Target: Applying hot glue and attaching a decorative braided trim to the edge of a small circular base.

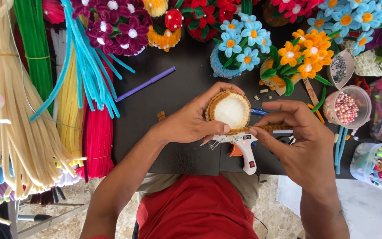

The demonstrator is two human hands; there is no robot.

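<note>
While the left hand (189, 121) grips a round white cup (229, 109) wrapped in tan pipe cleaner, the right hand (297, 137) pinches the loose brown pipe cleaner (268, 128) against the cup's lower edge. Just beneath lies a white glue gun (243, 148) on the black table (164, 93). Pipe-cleaner flowers (303, 55) and a bead cup (348, 106) stand beyond.

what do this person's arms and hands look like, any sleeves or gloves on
Both forearms are bare, with no sleeves in view. The left hand and right hand wear no gloves, rings, watch or bracelets. The fingers are uncovered, with short, unpainted nails.
</note>
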